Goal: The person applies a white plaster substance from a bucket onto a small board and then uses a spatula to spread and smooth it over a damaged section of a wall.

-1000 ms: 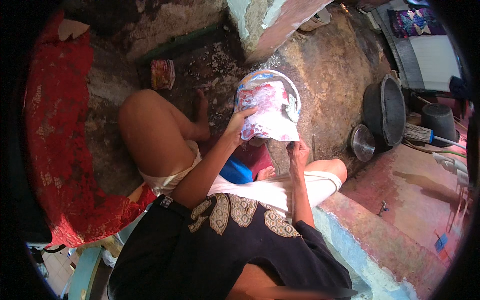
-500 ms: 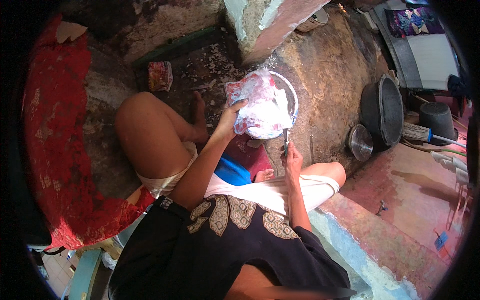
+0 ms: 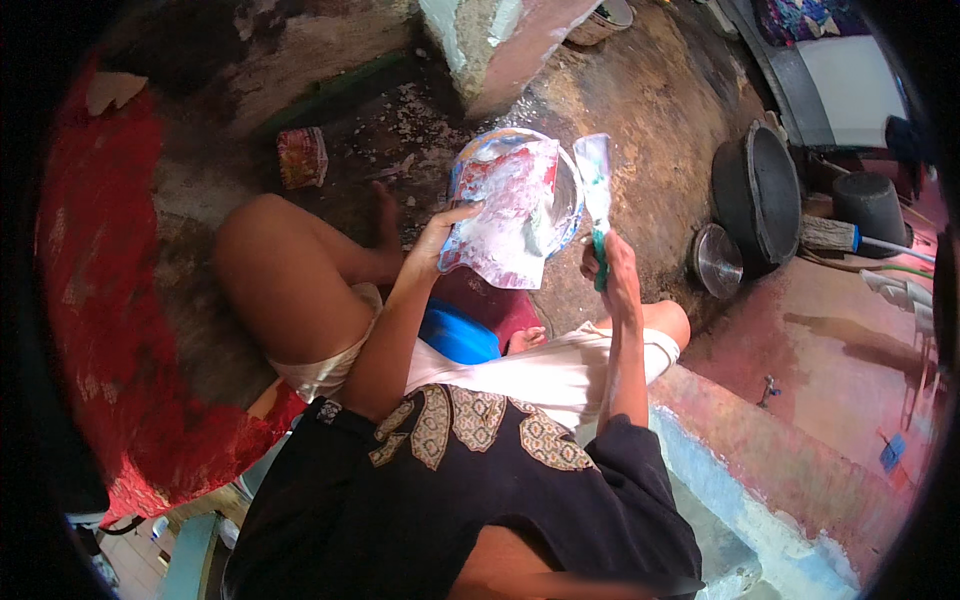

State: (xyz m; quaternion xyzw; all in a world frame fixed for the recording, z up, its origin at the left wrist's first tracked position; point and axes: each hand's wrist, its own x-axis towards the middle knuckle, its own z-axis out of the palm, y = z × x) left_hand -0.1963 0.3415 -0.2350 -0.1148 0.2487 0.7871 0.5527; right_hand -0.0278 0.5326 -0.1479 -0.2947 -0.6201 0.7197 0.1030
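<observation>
My left hand [image 3: 447, 228] is closed on the left edge of a flat, reddish-and-white sheet [image 3: 508, 222] smeared with white paste. That sheet is tilted over a round white bucket [image 3: 576, 202] and hides much of its opening. Some white paste shows inside the bucket at its right. In my right hand [image 3: 620, 270] is a putty knife [image 3: 596, 182], gripped by its green handle. The blade points away from me and is coated with white paste. It stands just right of the bucket, apart from the sheet.
A crumpled red packet [image 3: 302, 157] and pale flakes lie on the stained floor ahead left. A peeling pillar [image 3: 490, 50] rises beyond the bucket. At right are a black tub [image 3: 745, 195], a metal lid [image 3: 717, 260] and a dark pail [image 3: 868, 212]. Red cloth [image 3: 100, 300] hangs at left.
My right hand has raised the putty knife from the sheet's near right edge to the right of the bucket. The sheet has tilted and shows less white on it.
</observation>
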